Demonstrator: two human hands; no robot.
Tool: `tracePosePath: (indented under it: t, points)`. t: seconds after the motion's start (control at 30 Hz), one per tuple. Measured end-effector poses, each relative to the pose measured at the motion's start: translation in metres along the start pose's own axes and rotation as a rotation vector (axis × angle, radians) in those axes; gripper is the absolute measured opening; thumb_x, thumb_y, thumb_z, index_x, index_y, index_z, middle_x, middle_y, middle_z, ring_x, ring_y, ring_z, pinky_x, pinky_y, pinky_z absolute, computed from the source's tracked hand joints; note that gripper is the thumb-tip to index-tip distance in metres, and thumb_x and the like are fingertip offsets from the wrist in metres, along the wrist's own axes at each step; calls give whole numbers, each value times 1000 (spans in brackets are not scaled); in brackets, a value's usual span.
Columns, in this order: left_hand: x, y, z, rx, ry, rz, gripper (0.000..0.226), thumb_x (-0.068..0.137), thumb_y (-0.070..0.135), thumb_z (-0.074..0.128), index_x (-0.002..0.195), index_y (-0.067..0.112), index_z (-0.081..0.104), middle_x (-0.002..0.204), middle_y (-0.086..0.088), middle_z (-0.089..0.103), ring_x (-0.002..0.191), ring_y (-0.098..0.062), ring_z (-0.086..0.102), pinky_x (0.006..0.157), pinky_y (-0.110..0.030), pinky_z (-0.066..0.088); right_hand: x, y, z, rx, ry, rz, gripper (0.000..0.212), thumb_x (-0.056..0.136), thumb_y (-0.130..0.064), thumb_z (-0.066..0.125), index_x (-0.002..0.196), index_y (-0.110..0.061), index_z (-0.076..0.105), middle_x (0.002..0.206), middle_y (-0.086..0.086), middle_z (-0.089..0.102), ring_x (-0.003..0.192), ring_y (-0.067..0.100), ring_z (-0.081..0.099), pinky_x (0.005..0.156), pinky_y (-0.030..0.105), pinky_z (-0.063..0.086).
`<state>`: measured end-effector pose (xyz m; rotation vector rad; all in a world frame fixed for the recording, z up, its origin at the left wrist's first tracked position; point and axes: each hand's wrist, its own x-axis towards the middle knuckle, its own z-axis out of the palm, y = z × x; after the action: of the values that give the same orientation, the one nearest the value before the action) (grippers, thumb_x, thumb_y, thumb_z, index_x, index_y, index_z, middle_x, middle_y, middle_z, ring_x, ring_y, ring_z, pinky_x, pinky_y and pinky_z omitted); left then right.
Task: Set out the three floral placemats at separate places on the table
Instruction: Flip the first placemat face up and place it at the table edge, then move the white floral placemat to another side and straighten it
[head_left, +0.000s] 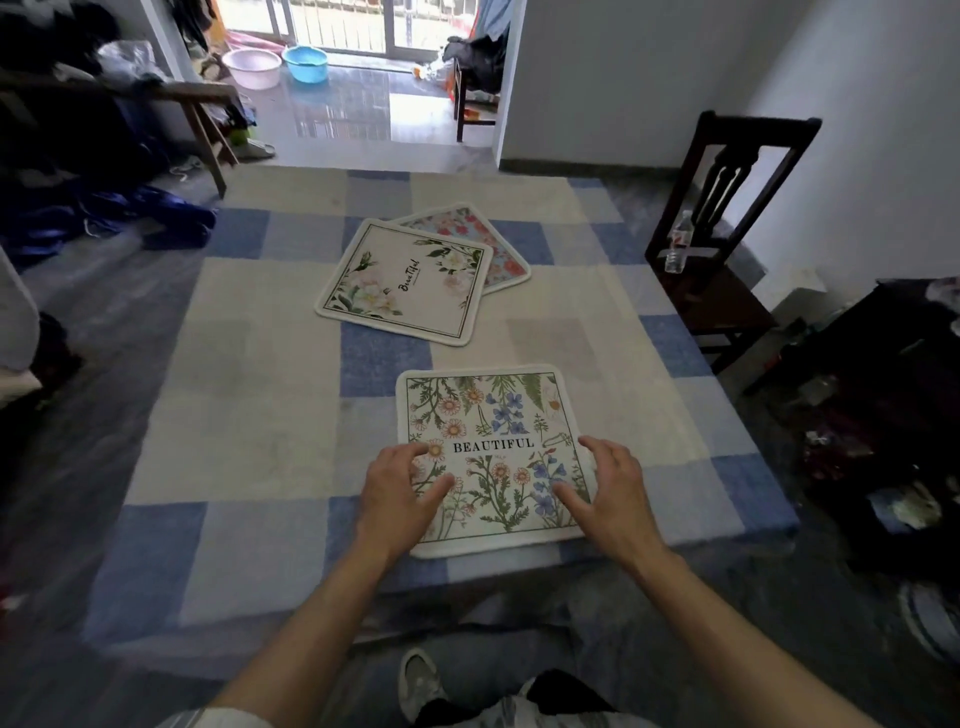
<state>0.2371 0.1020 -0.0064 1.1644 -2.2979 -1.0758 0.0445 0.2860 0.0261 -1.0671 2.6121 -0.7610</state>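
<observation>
A placemat printed with wildflowers and the word BEAUTIFUL (491, 415) lies flat near the table's front edge. My left hand (400, 491) rests over its left side, fingers spread. My right hand (608, 491) hovers over its right side, fingers spread, gripping nothing. Farther back, a cream placemat with pale roses (405, 280) lies partly on top of a placemat with red and blue flowers (498, 244), hiding most of it.
The table wears a blue and cream checked cloth (249, 395). A dark wooden chair (727, 234) with a water bottle (679, 241) on its seat stands at the right. Clutter lies on the floor at left and right. My knees and a shoe show below the table edge.
</observation>
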Motion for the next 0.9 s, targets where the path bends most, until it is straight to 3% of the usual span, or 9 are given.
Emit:
tracePosePath:
  t: [0.1, 0.17, 0.5, 0.67, 0.9]
  points:
    - [3, 17, -16, -104, 34, -17, 49, 81, 41, 73, 123, 21, 58, 121, 0, 60, 105, -14, 56, 90, -38, 52, 3, -12, -13, 83, 48, -24, 69, 81, -40, 73, 139, -19, 42, 136, 3, 45, 125, 15, 39, 106, 35, 40]
    - [3, 28, -27, -156, 63, -19, 48, 82, 42, 72, 124, 24, 57, 121, 4, 60, 106, -10, 56, 89, -38, 54, 3, -18, -21, 138, 82, -58, 67, 81, -41, 73, 137, -24, 42, 135, 0, 46, 122, 9, 39, 104, 32, 39]
    - [-40, 84, -52, -272, 197, -37, 36, 81, 47, 69, 114, 35, 58, 109, 19, 61, 103, -1, 58, 73, -19, 48, -23, -12, -64, 438, 147, -153, 58, 83, -45, 69, 134, -29, 44, 127, -9, 52, 115, 5, 50, 95, 23, 43]
    - [-73, 97, -66, -305, 224, -29, 41, 82, 44, 71, 117, 27, 60, 116, 9, 63, 105, -8, 60, 82, -28, 53, -40, -31, -68, 499, 106, -181, 57, 84, -46, 67, 133, -28, 45, 129, -7, 52, 117, 10, 51, 98, 34, 48]
    - [-99, 75, -112, -367, 290, -20, 42, 84, 38, 71, 120, 20, 60, 118, 5, 64, 104, -10, 61, 85, -31, 54, -69, -86, -53, 437, 118, -256, 55, 83, -47, 68, 131, -31, 46, 125, -8, 52, 113, 8, 51, 98, 36, 47]
